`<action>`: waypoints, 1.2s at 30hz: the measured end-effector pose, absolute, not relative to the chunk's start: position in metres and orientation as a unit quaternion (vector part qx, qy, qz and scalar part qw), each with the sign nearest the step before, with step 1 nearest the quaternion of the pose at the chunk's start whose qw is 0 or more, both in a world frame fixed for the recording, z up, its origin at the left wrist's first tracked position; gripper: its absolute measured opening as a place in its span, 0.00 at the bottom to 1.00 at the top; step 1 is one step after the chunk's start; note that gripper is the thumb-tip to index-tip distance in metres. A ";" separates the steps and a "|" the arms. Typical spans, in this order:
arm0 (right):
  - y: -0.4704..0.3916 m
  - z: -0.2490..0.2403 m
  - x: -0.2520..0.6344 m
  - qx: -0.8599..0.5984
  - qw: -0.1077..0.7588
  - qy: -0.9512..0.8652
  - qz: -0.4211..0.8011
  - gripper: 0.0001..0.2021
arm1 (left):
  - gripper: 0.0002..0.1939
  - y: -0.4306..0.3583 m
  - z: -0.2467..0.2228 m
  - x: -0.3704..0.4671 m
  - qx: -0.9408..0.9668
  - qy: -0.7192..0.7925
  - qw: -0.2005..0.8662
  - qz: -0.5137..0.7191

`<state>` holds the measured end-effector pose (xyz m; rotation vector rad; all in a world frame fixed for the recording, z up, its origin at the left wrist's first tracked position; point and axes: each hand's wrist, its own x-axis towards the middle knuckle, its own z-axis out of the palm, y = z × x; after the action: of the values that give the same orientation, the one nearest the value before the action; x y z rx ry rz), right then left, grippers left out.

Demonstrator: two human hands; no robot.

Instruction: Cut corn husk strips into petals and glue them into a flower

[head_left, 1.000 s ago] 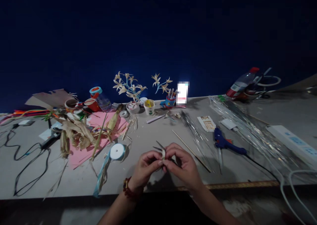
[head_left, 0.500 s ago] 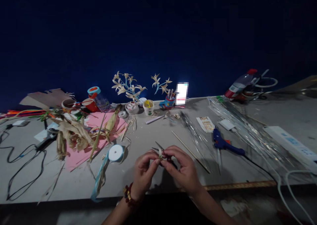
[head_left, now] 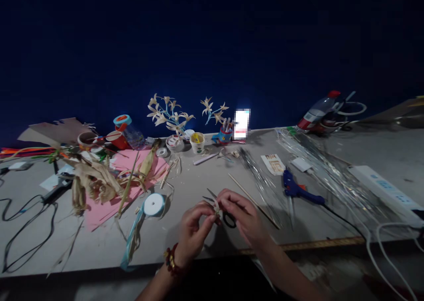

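In the head view, both of my hands meet over the front middle of the table. My left hand (head_left: 195, 226) pinches a small pale husk piece (head_left: 216, 207) between thumb and fingertips. A petal-like strip of it stands up towards my right hand (head_left: 241, 215), whose thumb and fingers are closed around its upper end, partly hidden. Scissors (head_left: 229, 220) show beneath the hands. Their blades point up and left beyond my fingertips and a black handle loop lies under my right fingers; I cannot tell whether they touch the hand.
A blue ribbon spool (head_left: 154, 204), dried husks (head_left: 96, 181) and pink paper (head_left: 96, 215) lie to the left. Husk flowers (head_left: 170, 115) stand at the back. To the right are a thin stick (head_left: 253, 200), wires (head_left: 258, 175), a blue glue gun (head_left: 303, 192) and a power strip (head_left: 380, 190).
My right hand has shifted slightly up and away from the left fingertips, uncovering the scissors' handle loop and more of the pale husk piece. My left hand has stayed nearly in place.
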<state>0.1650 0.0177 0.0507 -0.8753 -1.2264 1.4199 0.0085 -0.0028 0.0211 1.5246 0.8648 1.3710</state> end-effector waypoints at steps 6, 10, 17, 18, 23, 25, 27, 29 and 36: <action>0.015 0.050 0.164 -0.342 0.549 -0.492 0.583 0.07 | 0.09 -0.004 0.021 0.007 0.593 0.351 0.467 0.554; 0.014 0.049 0.166 -0.330 0.554 -0.520 0.560 0.04 | 0.08 -0.004 0.019 0.008 0.588 0.346 0.475 0.557; 0.013 0.048 0.166 -0.318 0.577 -0.616 0.431 0.04 | 0.09 -0.005 0.016 0.009 0.573 0.347 0.483 0.565; 0.013 0.048 0.166 -0.316 0.582 -0.631 0.405 0.05 | 0.09 -0.005 0.015 0.009 0.569 0.349 0.485 0.566; 0.011 0.049 0.164 -0.299 0.587 -0.680 0.321 0.09 | 0.06 -0.006 0.014 0.008 0.564 0.348 0.488 0.568; 0.010 0.048 0.165 -0.303 0.583 -0.693 0.296 0.11 | 0.06 -0.006 0.013 0.007 0.569 0.348 0.483 0.567; 0.009 0.047 0.166 -0.308 0.579 -0.706 0.270 0.11 | 0.06 -0.006 0.011 0.007 0.573 0.354 0.477 0.564; 0.008 0.046 0.168 -0.303 0.568 -0.725 0.244 0.12 | 0.06 -0.007 0.010 0.006 0.574 0.361 0.471 0.565; 0.004 0.048 0.171 -0.243 0.545 -0.779 0.192 0.14 | 0.09 -0.008 0.016 0.007 0.543 0.379 0.497 0.561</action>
<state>0.1712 0.0037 0.0484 -0.5765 -1.8478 0.4550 0.0073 -0.0077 0.0158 1.3154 0.9189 1.3583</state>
